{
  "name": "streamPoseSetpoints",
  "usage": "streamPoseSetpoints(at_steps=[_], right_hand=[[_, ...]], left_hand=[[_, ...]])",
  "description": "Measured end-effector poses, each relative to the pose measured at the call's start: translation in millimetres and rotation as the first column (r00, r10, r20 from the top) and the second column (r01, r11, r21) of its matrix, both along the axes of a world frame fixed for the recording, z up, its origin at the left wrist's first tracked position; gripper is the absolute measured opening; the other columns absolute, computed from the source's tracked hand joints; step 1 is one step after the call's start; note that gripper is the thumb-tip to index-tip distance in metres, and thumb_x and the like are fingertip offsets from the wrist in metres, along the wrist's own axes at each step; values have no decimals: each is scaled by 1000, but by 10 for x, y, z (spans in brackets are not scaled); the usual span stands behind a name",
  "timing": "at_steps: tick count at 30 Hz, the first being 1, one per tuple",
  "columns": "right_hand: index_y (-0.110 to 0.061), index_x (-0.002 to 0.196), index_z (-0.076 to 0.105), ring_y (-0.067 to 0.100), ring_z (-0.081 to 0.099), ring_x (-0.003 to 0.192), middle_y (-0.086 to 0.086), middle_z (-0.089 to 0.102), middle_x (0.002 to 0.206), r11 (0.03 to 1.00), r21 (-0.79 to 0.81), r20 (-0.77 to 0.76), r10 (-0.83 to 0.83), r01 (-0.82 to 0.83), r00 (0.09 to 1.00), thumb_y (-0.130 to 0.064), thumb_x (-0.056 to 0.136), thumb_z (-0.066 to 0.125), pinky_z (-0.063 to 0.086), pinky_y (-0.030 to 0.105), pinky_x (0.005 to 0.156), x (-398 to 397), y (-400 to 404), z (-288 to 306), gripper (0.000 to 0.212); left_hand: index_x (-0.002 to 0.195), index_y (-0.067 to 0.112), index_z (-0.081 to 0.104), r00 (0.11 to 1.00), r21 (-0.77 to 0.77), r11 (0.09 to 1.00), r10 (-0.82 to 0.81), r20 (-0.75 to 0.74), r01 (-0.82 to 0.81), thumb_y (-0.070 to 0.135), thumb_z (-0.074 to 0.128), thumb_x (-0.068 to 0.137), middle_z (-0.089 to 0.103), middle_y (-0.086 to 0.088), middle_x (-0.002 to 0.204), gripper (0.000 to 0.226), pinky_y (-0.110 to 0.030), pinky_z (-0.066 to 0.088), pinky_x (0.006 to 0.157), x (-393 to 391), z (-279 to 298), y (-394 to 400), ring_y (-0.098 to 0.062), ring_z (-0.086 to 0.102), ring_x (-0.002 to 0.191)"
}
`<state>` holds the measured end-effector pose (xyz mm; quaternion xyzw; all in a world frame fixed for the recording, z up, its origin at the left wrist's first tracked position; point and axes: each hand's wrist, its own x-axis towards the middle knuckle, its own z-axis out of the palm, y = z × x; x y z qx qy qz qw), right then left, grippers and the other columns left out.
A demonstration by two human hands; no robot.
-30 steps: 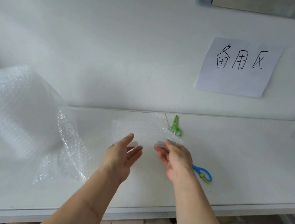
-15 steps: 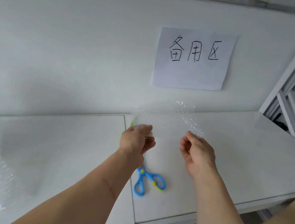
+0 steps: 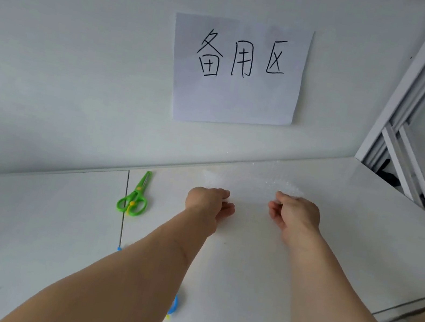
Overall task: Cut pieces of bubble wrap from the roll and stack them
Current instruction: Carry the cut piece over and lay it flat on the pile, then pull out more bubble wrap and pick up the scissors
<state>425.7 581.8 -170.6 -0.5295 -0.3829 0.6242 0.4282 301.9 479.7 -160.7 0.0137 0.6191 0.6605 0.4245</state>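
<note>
Holding: we pinch a clear wrap piece (image 3: 252, 183) by its near corners, over the white table (image 3: 361, 244) close to the wall.
Left hand (image 3: 208, 202): fingers curled, thumb and fingertips pinching the wrap's left corner.
Right hand (image 3: 295, 215): fingers curled, pinching the right corner.
Green scissors (image 3: 134, 198): we see them flat on the table, left of our left hand, apart from it.
Blue scissors (image 3: 173, 305): mostly hidden under our left forearm.
Sign (image 3: 236, 73): paper with handwriting on the wall.
</note>
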Motion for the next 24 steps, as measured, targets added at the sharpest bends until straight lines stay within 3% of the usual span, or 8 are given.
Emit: streamPoseSetpoints(at_steps=[3,5,7,10,13,18,21,24], right_hand=[[-3,75,57,17,60,53,14,62,75,1000,-5,70,10,-10,997,-3,86,69,57,27,49,-40,131,-18,16],[-3,73,57,19,62,50,13,63,75,1000,-4,140,13,-12,990,-4,83,70,61,39,64,-61,189,-47,16],[2,82,61,25,65,54,12,65,74,999,45,278,-9,-3,961,-9,81,71,60,47,74,-74,177,-39,15],[2,122,47,38,66,85,23,49,122,990,136,597,-66,-20,799,-21,83,65,54,37,74,-70,-5,38,49],[-8,138,37,40,62,97,19,31,135,942,296,714,-107,-159,692,-22,92,55,49,40,82,-102,-324,86,52],[-13,115,62,34,56,108,13,53,121,750,424,859,-157,-507,486,-24,96,45,46,36,82,-340,-1004,156,28],[-13,108,64,31,54,106,10,59,113,563,445,891,-200,-696,407,-24,98,41,44,35,76,-571,-1499,174,28],[-14,110,61,29,54,105,8,59,113,439,410,912,-170,-800,374,-25,99,39,41,34,75,-857,-1969,182,27]], left_hand=[[85,1,58,979,-150,988,-60,-195,31,8,71,85,59,-11,71,15,-37,61,70,-46,-17,110,-21,60,48],[82,4,55,904,-302,952,-171,-392,49,23,72,84,57,-8,66,25,-32,55,60,-106,-41,125,-23,57,51],[94,7,55,766,-465,884,-323,-556,35,38,69,83,59,-7,77,36,-30,47,61,-163,-68,66,-27,59,67],[119,13,48,616,-603,796,-454,-644,-43,44,56,87,58,-6,110,45,-35,49,78,-206,-81,-135,-29,59,97],[122,16,53,362,-662,732,-581,-729,-160,39,46,93,52,-4,122,39,-34,40,73,-194,-52,-437,-29,57,104],[110,16,58,-60,-619,718,-667,-743,-318,35,40,97,53,-4,115,29,-33,36,67,-306,28,-1089,-27,56,102],[107,18,59,-225,-591,704,-697,-681,-393,32,37,98,56,-2,111,27,-33,34,67,-486,73,-1588,-25,54,103],[105,18,60,-311,-585,678,-730,-609,-446,32,37,99,58,-1,105,27,-32,31,67,-721,113,-2155,-25,55,97]])
